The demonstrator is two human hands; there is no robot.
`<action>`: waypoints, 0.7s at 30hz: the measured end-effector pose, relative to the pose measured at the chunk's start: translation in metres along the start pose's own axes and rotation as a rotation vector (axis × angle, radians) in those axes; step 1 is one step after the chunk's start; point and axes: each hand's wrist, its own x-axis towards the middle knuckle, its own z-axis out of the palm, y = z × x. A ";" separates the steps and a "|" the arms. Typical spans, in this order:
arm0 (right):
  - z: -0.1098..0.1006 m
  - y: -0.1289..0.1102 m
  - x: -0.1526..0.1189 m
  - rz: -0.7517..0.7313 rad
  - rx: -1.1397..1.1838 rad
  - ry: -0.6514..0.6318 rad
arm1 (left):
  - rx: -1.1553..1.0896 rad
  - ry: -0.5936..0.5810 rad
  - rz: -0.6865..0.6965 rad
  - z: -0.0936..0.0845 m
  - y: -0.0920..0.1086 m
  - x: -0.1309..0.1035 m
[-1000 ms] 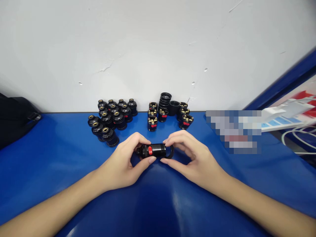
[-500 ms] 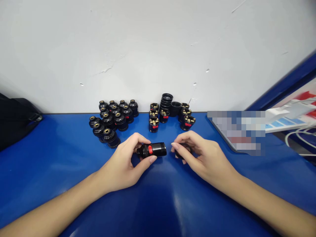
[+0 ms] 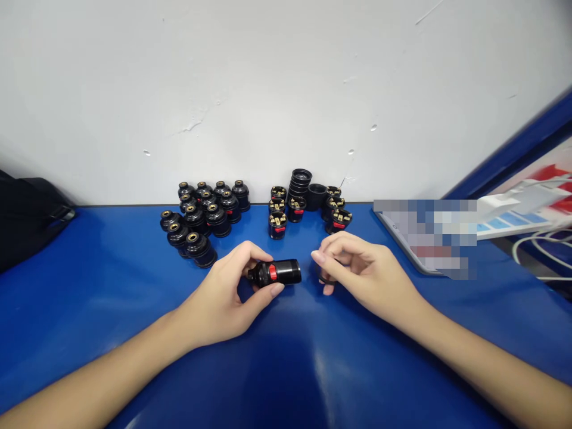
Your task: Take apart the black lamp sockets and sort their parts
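Note:
My left hand is closed around a black lamp socket with a red switch, held sideways with its open end pointing right. My right hand is a short way to the right, fingers curled round a dark ring, mostly hidden behind the fingers. Beyond my left hand stand several black lamp sockets with brass-rimmed tops. Behind the gap between my hands are several socket cores with brass contacts and red switches. A stack of black threaded rings and a black cup-shaped part are near them.
The blue table meets a white wall at the back. On the right lies a phone, partly blurred out, beside white cables. A black bag sits at the left edge.
The dark ring in my right hand has turned and now shows only a thin edge, with the fingers shifted around it. My left hand and the lamp socket stay nearly still.

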 end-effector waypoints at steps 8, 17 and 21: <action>-0.004 -0.006 0.002 -0.144 0.006 -0.002 | 0.002 -0.004 -0.003 0.000 0.000 0.000; -0.030 -0.020 0.029 -0.327 -0.485 0.073 | -0.004 -0.031 -0.001 -0.001 0.000 0.000; -0.041 -0.021 0.058 -0.448 -0.701 0.127 | -0.006 -0.033 -0.001 -0.002 0.000 -0.001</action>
